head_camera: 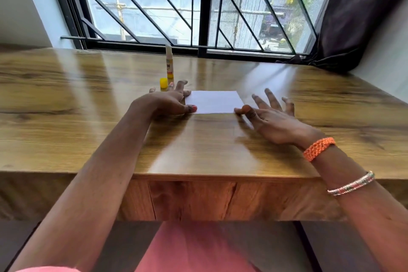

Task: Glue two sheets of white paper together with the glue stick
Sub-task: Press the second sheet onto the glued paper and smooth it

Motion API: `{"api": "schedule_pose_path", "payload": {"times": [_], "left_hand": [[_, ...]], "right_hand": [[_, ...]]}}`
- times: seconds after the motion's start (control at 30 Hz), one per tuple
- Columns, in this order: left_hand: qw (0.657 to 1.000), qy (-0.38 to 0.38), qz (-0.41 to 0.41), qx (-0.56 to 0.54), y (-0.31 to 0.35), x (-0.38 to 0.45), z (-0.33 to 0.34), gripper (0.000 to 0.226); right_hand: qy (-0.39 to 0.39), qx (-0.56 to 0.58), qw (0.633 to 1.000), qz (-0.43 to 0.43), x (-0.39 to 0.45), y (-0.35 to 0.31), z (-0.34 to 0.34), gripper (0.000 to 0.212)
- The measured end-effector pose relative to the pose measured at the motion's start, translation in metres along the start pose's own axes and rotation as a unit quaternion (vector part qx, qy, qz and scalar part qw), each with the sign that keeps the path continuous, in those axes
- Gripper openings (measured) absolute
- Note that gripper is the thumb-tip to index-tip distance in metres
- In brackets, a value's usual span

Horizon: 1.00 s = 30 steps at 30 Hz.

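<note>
Paper: flat white rectangle point(213, 102) on the glossy wood-grain bench point(88, 99).
Left hand point(170, 101): fingers splayed, pressing its left edge.
Right hand point(270, 117): open, thumb touching its near right corner.
Glue stick point(169, 64): slim cylinder, upright, uncapped; round yellow cap point(163, 83) beside it.

**White paper flat, glue stick standing uncapped**

The white paper point(214, 102) lies flat on the wooden desk point(88, 86), a clean rectangle with its long edges running left to right; whether it is one sheet or two stacked cannot be told. Beyond its far left corner the glue stick point(169, 63) stands upright, pale tube with a yellow base. Its yellow cap point(163, 83) sits apart, just in front of it.
</note>
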<state>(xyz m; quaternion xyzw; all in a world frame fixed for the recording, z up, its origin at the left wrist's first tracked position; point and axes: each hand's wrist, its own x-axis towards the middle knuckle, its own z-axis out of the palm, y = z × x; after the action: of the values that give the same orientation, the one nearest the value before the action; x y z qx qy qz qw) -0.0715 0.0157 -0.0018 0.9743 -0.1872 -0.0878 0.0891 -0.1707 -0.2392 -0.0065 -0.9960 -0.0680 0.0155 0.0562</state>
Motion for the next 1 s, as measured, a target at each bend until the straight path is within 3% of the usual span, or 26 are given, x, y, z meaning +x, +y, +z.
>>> {"api": "schedule_pose_path", "payload": {"times": [0.5,1.0], "left_hand": [[1.000,0.004,-0.009,0.003,0.004,0.000,0.001,0.076],[1.000,-0.019,0.001,0.009,0.003,-0.001,-0.003,0.074]], "right_hand": [[0.020,-0.008,0.994,-0.112,0.026,-0.069,0.018,0.061],[0.042,-0.070,0.996,0.024,-0.001,0.004,0.004,0.061]]}}
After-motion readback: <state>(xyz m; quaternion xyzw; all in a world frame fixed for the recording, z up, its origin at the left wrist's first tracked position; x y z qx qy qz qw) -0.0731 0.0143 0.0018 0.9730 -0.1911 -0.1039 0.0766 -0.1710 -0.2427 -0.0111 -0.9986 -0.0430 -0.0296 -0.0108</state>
